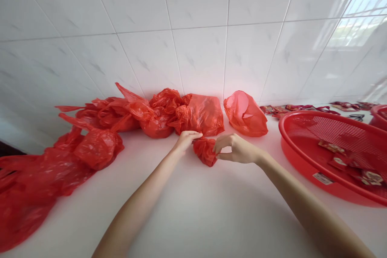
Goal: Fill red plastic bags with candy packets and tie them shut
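"Where is the small red plastic bag [204,152]?"

"On the white table [193,213], crumpled, between the person's two hands."

"And the grip of each?"

"The right hand [236,148] pinches the bag's right side between thumb and fingers. The left hand [188,140] has its fingertips against the bag's upper left edge; whether they close on it cannot be told from this angle."

"What lies just behind?"

"A translucent red bag [207,115], lying near the left fingertips, and to its right an open-mouthed red bag [245,115], puffed out."

"Farther left?"

"Bunched red bags [157,123] along the wall, some with handles sticking up. Nearer the person, a rounded red bag [98,148] rests against a large, slack red bag [27,205] at the left edge."

"And to the right?"

"A red perforated basket [302,170] with small red packets [338,162] inside and a white label [323,178] on its outside. More packets [296,108] lie behind it, by the tiled wall [199,56], which reflects a barred window at upper right."
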The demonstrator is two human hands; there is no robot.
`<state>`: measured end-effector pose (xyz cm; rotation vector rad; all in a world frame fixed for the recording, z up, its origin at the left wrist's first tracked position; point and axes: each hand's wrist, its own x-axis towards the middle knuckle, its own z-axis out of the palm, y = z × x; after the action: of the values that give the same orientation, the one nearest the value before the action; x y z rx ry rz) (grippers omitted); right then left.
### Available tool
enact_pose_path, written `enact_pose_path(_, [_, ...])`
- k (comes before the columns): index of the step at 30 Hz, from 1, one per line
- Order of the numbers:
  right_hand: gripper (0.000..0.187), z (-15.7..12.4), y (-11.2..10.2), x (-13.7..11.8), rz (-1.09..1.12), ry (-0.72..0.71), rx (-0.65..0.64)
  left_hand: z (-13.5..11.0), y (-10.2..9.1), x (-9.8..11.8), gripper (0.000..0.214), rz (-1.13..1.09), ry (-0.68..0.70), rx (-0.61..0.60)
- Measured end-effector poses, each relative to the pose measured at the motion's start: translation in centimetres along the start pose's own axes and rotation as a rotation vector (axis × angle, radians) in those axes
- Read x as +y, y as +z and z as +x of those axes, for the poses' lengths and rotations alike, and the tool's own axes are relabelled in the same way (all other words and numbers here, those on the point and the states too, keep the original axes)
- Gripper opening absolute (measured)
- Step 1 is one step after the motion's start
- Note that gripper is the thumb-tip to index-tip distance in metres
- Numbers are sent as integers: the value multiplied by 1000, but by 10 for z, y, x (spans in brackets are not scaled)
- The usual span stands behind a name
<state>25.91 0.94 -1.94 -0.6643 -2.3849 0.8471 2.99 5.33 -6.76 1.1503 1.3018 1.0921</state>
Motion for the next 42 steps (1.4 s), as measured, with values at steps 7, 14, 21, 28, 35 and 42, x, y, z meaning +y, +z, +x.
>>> enact_pose_path(7, [13,-13,-13,-19,224,101,-170,16,-29,-12,36,-20,42,177])
enact_pose_path(14, [23,7,14,5,-291,343,52,11,-15,-9,42,-7,43,59])
enact_pose_path(21, [33,11,37,16,-398,349,-45,12,-17,-12,39,-2,37,39])
enact_pose_path(28, [38,6,19,8,-243,208,-195,17,-21,-17,40,-23,31,123])
enact_pose_path(35, [33,2,9,3,-123,195,-172,11,-20,-6,47,-35,66,84])
enact_pose_path(42, [34,7,4,1,94,224,173,-12,-2,26,44,3,242,-58])
